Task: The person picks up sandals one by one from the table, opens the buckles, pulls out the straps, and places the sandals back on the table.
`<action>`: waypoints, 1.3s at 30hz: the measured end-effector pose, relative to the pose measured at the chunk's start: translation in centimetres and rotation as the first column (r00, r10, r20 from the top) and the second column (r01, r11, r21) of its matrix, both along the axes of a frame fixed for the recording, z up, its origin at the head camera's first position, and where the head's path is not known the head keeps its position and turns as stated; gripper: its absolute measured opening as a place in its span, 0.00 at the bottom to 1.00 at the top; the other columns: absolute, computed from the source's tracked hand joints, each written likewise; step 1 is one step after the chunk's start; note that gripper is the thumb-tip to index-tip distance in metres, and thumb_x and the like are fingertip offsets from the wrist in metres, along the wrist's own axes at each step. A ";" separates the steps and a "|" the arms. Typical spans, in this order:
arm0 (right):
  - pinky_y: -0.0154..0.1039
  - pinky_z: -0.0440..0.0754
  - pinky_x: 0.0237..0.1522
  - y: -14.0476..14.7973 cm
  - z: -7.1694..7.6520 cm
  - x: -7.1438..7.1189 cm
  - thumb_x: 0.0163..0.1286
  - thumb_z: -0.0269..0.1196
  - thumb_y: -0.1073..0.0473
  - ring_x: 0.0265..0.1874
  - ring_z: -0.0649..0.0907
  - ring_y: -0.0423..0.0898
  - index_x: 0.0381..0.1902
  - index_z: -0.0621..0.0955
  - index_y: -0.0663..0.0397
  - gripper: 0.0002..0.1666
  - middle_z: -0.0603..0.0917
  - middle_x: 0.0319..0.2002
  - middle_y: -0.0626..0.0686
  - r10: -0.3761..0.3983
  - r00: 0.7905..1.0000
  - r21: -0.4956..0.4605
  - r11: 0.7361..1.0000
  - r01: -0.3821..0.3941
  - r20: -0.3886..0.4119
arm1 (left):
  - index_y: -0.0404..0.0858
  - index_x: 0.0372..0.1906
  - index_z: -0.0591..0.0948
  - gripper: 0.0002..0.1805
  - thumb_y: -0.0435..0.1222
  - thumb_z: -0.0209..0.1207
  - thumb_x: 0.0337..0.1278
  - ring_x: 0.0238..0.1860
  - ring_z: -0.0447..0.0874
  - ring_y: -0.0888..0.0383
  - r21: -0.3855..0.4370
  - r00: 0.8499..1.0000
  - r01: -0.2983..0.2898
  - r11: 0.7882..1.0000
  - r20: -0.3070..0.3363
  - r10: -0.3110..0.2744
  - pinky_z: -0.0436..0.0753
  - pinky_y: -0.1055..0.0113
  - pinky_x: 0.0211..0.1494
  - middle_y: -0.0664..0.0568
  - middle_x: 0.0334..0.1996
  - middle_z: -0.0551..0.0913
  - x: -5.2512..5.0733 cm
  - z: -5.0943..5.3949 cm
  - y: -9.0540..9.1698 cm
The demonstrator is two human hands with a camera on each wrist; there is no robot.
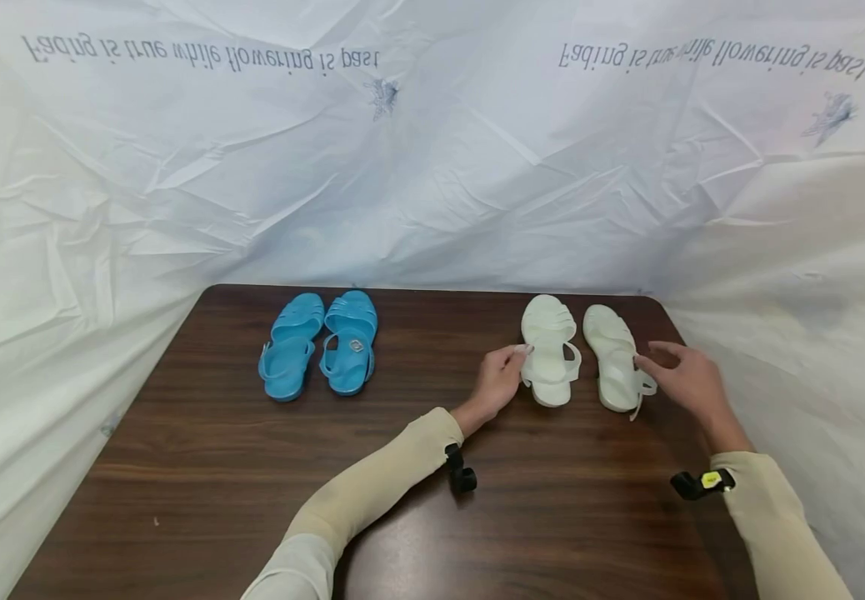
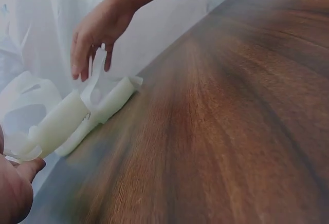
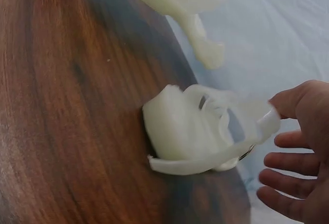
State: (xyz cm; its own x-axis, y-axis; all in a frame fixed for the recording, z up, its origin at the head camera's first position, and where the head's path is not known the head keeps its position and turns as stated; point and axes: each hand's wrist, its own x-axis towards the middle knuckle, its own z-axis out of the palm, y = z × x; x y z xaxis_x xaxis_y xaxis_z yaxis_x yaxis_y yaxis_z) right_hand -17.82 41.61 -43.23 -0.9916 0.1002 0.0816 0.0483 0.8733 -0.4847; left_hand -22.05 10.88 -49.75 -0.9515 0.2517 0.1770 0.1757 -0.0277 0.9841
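- Though the print on the wrinkled white plastic-looking sheet is flipped upside down, you can read it twice: "Fading is true while flowering is past".
- Yellow label by my right wrist: too small to read.
- Near the back right corner of the dark brown wood-grain table, my left hand pinches the side of one white strappy plastic-looking sandal.
- Its mate, the other white strappy sandal, sits slightly angled; my right hand is spread, thumb against a strap, not gripping.
- Loads of wood between those and the blue strappy plastic-looking sandals.
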 end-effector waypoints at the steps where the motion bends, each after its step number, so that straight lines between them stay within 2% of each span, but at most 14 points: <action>1: 0.67 0.76 0.48 0.2 -0.2 -0.1 0.76 0.58 0.37 0.58 0.74 0.76 0.67 0.74 0.69 0.41 0.74 0.62 0.78 0.001 1.000 -0.008 1.000 -0.001 0.020 | 0.37 0.62 0.83 0.18 0.40 0.50 0.81 0.34 0.80 0.65 -0.003 1.000 -0.004 1.000 -0.002 0.004 0.82 0.67 0.37 0.45 0.51 0.88 -0.1 0.0 0.2; 3: 0.66 0.77 0.49 0.4 -0.6 -0.1 0.77 0.56 0.37 0.58 0.74 0.75 0.67 0.74 0.71 0.42 0.75 0.62 0.78 0.006 0.998 -0.016 1.000 -0.005 0.059 | 0.38 0.60 0.84 0.18 0.41 0.50 0.80 0.32 0.78 0.65 -0.003 1.000 -0.016 1.000 0.001 0.016 0.79 0.71 0.35 0.47 0.46 0.88 -0.1 0.0 0.6; 5: 0.65 0.78 0.48 0.6 -0.9 -0.2 0.78 0.55 0.37 0.57 0.76 0.74 0.66 0.75 0.72 0.41 0.76 0.61 0.77 0.007 0.996 -0.017 1.000 -0.006 0.090 | 0.39 0.59 0.85 0.18 0.42 0.51 0.80 0.27 0.75 0.65 -0.010 1.000 -0.022 1.000 0.006 0.022 0.76 0.72 0.32 0.49 0.35 0.87 -0.2 0.0 1.1; 7: 0.63 0.79 0.47 0.7 -1.1 -0.3 0.78 0.54 0.37 0.56 0.77 0.73 0.65 0.76 0.72 0.41 0.77 0.60 0.76 0.003 0.994 -0.012 1.000 -0.002 0.108 | 0.39 0.57 0.86 0.18 0.43 0.52 0.79 0.23 0.72 0.64 -0.005 1.000 -0.024 1.000 0.018 0.025 0.75 0.72 0.30 0.51 0.26 0.81 -0.1 0.0 1.5; 10: 0.63 0.78 0.48 0.8 -1.3 -0.3 0.79 0.54 0.39 0.56 0.77 0.74 0.64 0.77 0.72 0.39 0.76 0.62 0.75 0.008 0.995 -0.001 1.000 -0.008 0.104 | 0.40 0.56 0.87 0.17 0.43 0.52 0.79 0.19 0.68 0.63 0.001 0.999 -0.030 1.000 0.044 0.030 0.72 0.71 0.27 0.54 0.18 0.73 -0.1 -0.1 2.2; 14: 0.65 0.78 0.49 0.9 -1.5 -0.4 0.79 0.54 0.40 0.58 0.76 0.74 0.64 0.77 0.71 0.38 0.75 0.63 0.76 0.016 0.994 -0.023 1.000 -0.014 0.106 | 0.41 0.58 0.86 0.17 0.43 0.52 0.79 0.19 0.67 0.63 0.003 0.997 -0.036 0.999 0.073 0.036 0.72 0.71 0.28 0.55 0.18 0.73 0.0 -0.3 2.8; 17: 0.65 0.77 0.50 1.0 -1.8 -0.4 0.80 0.52 0.40 0.59 0.75 0.74 0.66 0.75 0.70 0.38 0.73 0.64 0.76 0.005 0.992 -0.045 0.999 0.000 0.123 | 0.41 0.58 0.86 0.18 0.43 0.52 0.79 0.22 0.71 0.63 -0.001 0.996 -0.042 0.999 0.081 0.042 0.74 0.71 0.30 0.52 0.25 0.80 0.0 -0.4 3.1; 21: 0.64 0.77 0.49 1.1 -2.2 -0.4 0.80 0.51 0.39 0.60 0.74 0.74 0.68 0.74 0.69 0.39 0.73 0.65 0.76 -0.019 0.992 -0.071 0.997 0.028 0.127 | 0.40 0.58 0.86 0.18 0.43 0.52 0.79 0.24 0.73 0.63 0.009 0.995 -0.047 0.999 0.083 0.046 0.74 0.71 0.31 0.48 0.29 0.83 -0.2 -0.4 3.4; 26: 0.65 0.77 0.50 0.6 -2.2 -0.3 0.80 0.52 0.40 0.60 0.74 0.74 0.68 0.74 0.70 0.39 0.72 0.65 0.77 -0.042 0.993 -0.110 0.992 0.055 0.114 | 0.39 0.58 0.86 0.18 0.43 0.51 0.80 0.21 0.70 0.63 -0.014 0.996 -0.049 0.999 0.079 0.050 0.73 0.71 0.29 0.54 0.22 0.76 -0.5 -0.4 3.9; 29: 0.65 0.77 0.51 0.3 -2.1 -0.3 0.80 0.53 0.39 0.61 0.73 0.74 0.68 0.74 0.70 0.39 0.71 0.66 0.76 -0.062 0.992 -0.127 0.989 0.076 0.113 | 0.37 0.47 0.88 0.18 0.42 0.51 0.80 0.18 0.67 0.63 -0.035 0.993 -0.067 0.997 0.098 0.070 0.70 0.71 0.26 0.56 0.17 0.71 -0.6 -0.4 4.2; 30: 0.65 0.77 0.51 0.3 -2.1 -0.3 0.80 0.53 0.39 0.61 0.73 0.74 0.68 0.73 0.70 0.40 0.71 0.66 0.76 -0.068 0.991 -0.130 0.988 0.082 0.115 | 0.37 0.41 0.88 0.18 0.42 0.51 0.80 0.16 0.65 0.62 -0.047 0.991 -0.070 0.996 0.107 0.075 0.69 0.70 0.25 0.57 0.15 0.69 -0.6 -0.3 4.4; 33: 0.65 0.77 0.51 0.3 -2.1 -0.3 0.79 0.53 0.38 0.61 0.74 0.73 0.68 0.74 0.71 0.40 0.72 0.66 0.76 -0.079 0.990 -0.125 0.988 0.094 0.117 | 0.40 0.24 0.77 0.22 0.42 0.50 0.80 0.14 0.61 0.62 -0.082 0.987 -0.077 0.994 0.133 0.088 0.65 0.69 0.22 0.58 0.12 0.65 -0.5 -0.3 4.8; 36: 0.65 0.77 0.50 0.4 -2.1 -0.3 0.79 0.53 0.37 0.61 0.74 0.73 0.68 0.73 0.71 0.42 0.72 0.65 0.77 -0.079 0.989 -0.115 0.989 0.093 0.127 | 0.45 0.18 0.67 0.26 0.43 0.49 0.81 0.13 0.59 0.61 -0.113 0.984 -0.080 0.990 0.149 0.097 0.64 0.68 0.22 0.58 0.11 0.62 -0.4 -0.2 5.0; 39: 0.64 0.77 0.50 0.5 -2.1 -0.2 0.78 0.52 0.35 0.61 0.74 0.73 0.68 0.73 0.72 0.44 0.72 0.65 0.76 -0.072 0.986 -0.117 0.989 0.091 0.153 | 0.46 0.17 0.64 0.27 0.43 0.49 0.81 0.13 0.58 0.60 -0.115 0.982 -0.094 0.989 0.154 0.111 0.63 0.68 0.22 0.58 0.11 0.61 -0.1 -0.1 5.1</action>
